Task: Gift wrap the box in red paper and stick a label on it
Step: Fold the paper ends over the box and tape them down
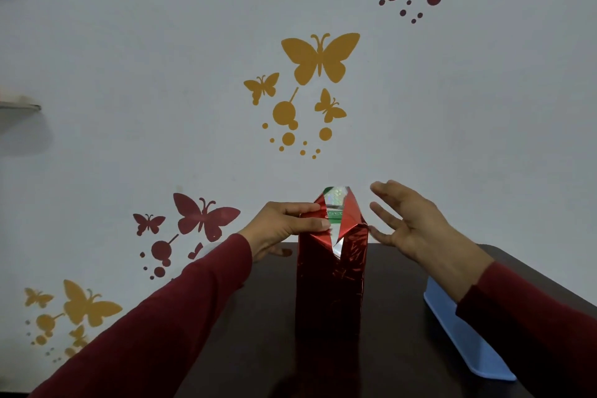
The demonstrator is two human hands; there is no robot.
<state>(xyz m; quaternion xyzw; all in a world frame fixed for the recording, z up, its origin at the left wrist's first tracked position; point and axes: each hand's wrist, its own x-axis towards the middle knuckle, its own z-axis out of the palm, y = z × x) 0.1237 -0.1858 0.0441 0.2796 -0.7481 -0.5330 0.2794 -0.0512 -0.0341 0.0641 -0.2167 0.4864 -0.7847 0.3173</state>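
Box (332, 271) stands upright near the middle of the dark desk (258, 317), close to the wall. Red paper (323, 294) covers its near face and the visible sides, so the body wrap appears complete. The top end is not closed: the side flaps are folded inward into a V, and between them the printed surface of the box, green and silvery, remains exposed. The left hand (284, 224) is closed on the left top flap, thumb and fingers pinching the paper against the left upper edge. The right hand (410, 220) is open with fingers spread, just to the right of the top; its lower fingertips lie at the right upper corner, though contact cannot be confirmed. A pale blue tray (465, 336) sits on the desk at the near right. Remaining work, as a judgement: fold down and secure the top flaps, then apply the label. No label or tape is visible.
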